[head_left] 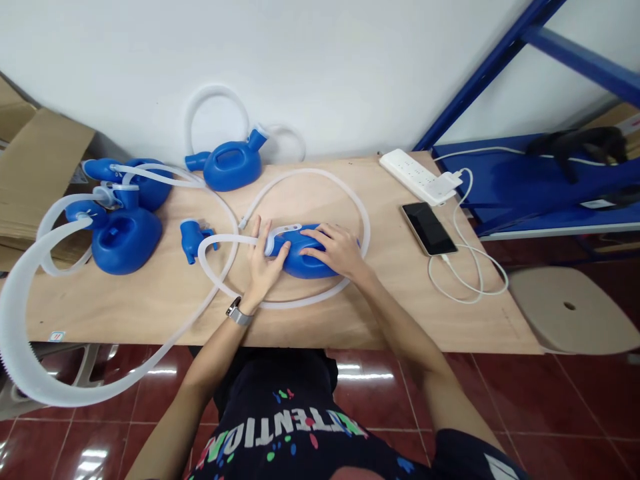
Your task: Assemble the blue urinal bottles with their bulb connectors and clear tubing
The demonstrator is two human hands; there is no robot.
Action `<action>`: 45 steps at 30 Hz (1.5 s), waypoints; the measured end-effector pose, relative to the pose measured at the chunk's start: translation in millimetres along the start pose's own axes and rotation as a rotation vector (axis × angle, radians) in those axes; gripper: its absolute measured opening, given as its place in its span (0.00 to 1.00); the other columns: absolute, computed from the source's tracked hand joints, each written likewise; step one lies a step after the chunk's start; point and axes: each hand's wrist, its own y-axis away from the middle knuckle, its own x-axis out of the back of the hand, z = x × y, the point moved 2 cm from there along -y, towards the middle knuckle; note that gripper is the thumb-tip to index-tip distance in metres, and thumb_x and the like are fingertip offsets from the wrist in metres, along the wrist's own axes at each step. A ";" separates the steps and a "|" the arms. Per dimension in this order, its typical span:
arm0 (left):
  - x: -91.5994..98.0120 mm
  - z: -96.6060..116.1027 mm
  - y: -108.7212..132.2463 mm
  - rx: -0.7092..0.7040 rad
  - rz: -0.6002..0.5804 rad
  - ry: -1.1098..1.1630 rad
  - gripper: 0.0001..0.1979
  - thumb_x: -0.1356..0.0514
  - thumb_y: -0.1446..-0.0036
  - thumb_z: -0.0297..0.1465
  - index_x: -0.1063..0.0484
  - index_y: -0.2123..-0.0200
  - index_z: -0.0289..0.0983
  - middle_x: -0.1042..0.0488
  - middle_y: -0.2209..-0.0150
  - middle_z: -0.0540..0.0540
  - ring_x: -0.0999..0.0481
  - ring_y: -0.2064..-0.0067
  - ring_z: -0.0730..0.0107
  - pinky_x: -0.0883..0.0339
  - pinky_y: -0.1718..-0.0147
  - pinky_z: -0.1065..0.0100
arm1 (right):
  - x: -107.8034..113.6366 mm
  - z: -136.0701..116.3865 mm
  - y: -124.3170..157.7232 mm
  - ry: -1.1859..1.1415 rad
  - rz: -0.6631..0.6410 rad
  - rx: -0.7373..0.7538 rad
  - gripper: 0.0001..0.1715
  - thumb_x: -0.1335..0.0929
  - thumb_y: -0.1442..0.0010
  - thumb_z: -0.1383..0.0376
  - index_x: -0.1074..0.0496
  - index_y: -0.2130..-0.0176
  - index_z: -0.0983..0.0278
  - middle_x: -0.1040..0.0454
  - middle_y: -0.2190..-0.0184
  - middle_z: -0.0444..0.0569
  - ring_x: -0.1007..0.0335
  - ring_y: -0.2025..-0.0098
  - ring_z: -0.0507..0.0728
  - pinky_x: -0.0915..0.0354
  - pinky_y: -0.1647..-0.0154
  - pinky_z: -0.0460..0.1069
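A blue plastic urinal bottle (305, 268) lies on its side on the wooden table in front of me. My left hand (264, 268) grips its neck end, thumb on the blue plastic, where a white cap with a strap (285, 229) sits. My right hand (337, 250) is wrapped over the bottle's body and handle, partly hiding it. From near my left hand a white flexible tube (363, 207) loops over the table around the bottle; its join at the neck is hidden by my fingers. A loose blue spout piece (193, 239) lies left of my left hand.
More blue urinal bottles with tubes, one (127, 240) at the left and one (233, 167) by the wall, stand near a cardboard box (40, 173). A power strip (415, 175) and a cabled phone (429, 229) lie at right, beside a blue rack (495, 180) and a stool (570, 310).
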 end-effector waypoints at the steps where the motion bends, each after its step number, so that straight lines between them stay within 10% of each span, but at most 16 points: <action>1: -2.6 -1.4 0.1 -0.007 0.013 0.002 0.35 0.39 0.27 0.51 0.39 0.23 0.46 0.39 0.21 0.36 0.43 0.19 0.41 0.44 0.23 0.34 | 0.1 0.3 -0.6 0.005 -0.006 0.003 0.32 0.32 0.26 0.40 0.18 0.39 0.56 0.16 0.50 0.56 0.20 0.49 0.66 0.29 0.45 0.58; 10: 7.4 -3.6 -15.0 -0.033 -0.051 0.061 0.26 0.37 0.29 0.50 0.26 0.36 0.40 0.24 0.36 0.35 0.23 0.35 0.50 0.30 0.33 0.48 | 6.8 -5.8 -7.4 -0.072 -0.007 -0.077 0.31 0.32 0.27 0.40 0.18 0.42 0.59 0.15 0.46 0.56 0.18 0.46 0.69 0.28 0.44 0.59; 17: 16.4 22.5 -34.8 0.209 -0.003 0.106 0.14 0.31 0.35 0.43 0.27 0.64 0.40 0.22 0.65 0.49 0.21 0.59 0.63 0.29 0.52 0.63 | 32.1 -19.5 -44.2 -0.177 -0.364 -0.372 0.41 0.42 0.23 0.36 0.15 0.58 0.60 0.13 0.67 0.52 0.17 0.62 0.62 0.34 0.60 0.52; 23: 1.5 14.5 -35.8 0.235 0.126 0.217 0.05 0.32 0.44 0.28 0.25 0.65 0.40 0.17 0.59 0.46 0.18 0.52 0.59 0.30 0.47 0.64 | 37.6 -22.1 -61.2 -0.347 -0.596 -0.470 0.47 0.43 0.28 0.28 0.17 0.56 0.61 0.20 0.78 0.47 0.22 0.75 0.57 0.35 0.68 0.49; 35: 6.8 15.0 -41.1 0.298 0.075 0.312 0.13 0.29 0.42 0.39 0.27 0.70 0.39 0.19 0.63 0.47 0.20 0.60 0.63 0.32 0.56 0.66 | 27.2 -12.5 -59.9 -0.417 -0.568 -0.415 0.47 0.49 0.24 0.32 0.20 0.52 0.62 0.22 0.78 0.46 0.26 0.79 0.57 0.34 0.69 0.50; 45: 8.5 16.9 -41.1 0.254 0.041 0.215 0.06 0.33 0.47 0.27 0.28 0.70 0.40 0.21 0.67 0.50 0.19 0.58 0.61 0.31 0.50 0.62 | 34.0 -24.3 -62.6 -0.280 -0.590 -0.488 0.35 0.28 0.37 0.33 0.23 0.55 0.60 0.25 0.81 0.42 0.27 0.78 0.56 0.40 0.73 0.48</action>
